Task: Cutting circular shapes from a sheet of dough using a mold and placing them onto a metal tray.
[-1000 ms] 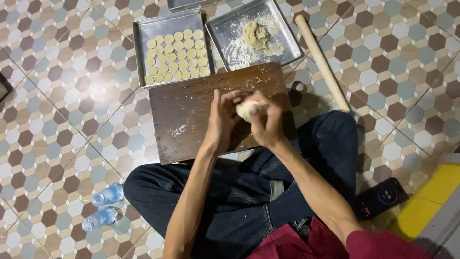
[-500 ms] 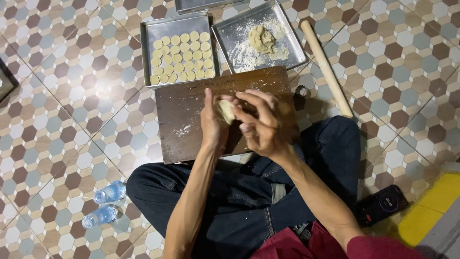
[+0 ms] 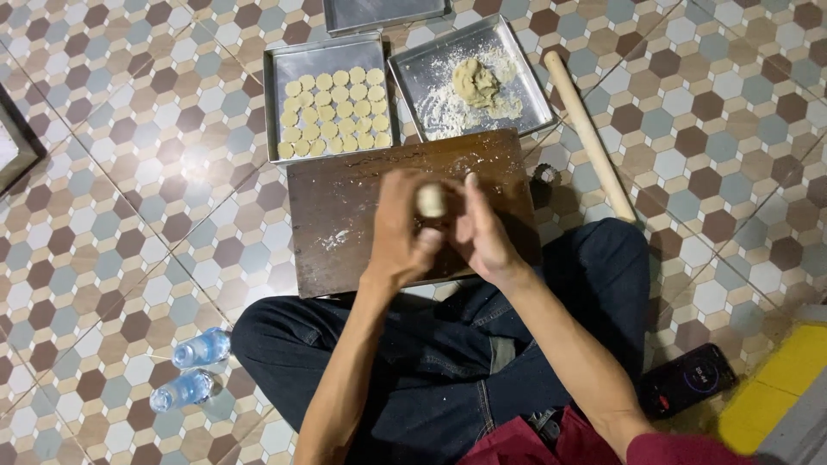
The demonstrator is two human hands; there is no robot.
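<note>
Tiled floor (image 3: pixel 129 172), wooden board (image 3: pixel 345 207): left hand (image 3: pixel 401 228), right hand (image 3: pixel 482 232) clasp pale, rounded dough lump (image 3: pixel 431 201).

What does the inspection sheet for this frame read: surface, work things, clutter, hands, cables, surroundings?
Surface: brown wooden board lying on the tiled floor, dusted with flour.
Work things: small dough piece held between both hands above the board; tray of dough discs; floured tray with a dough lump.
Clutter: rolling pin, two water bottles, phone.
Hands: left hand and right hand both on the dough piece.
Cables: nothing seen.
Surroundings: person seated cross-legged; yellow edge to the right.
</note>
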